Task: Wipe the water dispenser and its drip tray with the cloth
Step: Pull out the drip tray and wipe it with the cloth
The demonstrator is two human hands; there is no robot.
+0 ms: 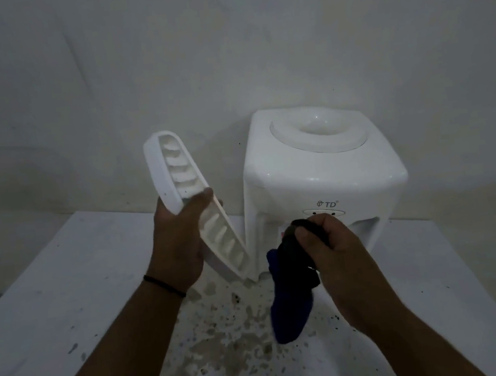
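white dispenser [325,176] stands upright on the table [52,302], near the wall [164,58]. drip tray [193,203] is off the unit, held tilted in the air just left of it, grille side showing. left hand [179,245] grips the tray at mid-length, thumb over the rim. right hand [328,249] clutches a dark blue cloth [291,303] bunched before the dispenser's tap recess, blocking view of the taps. table front carries brownish stains [228,354] and dark specks.
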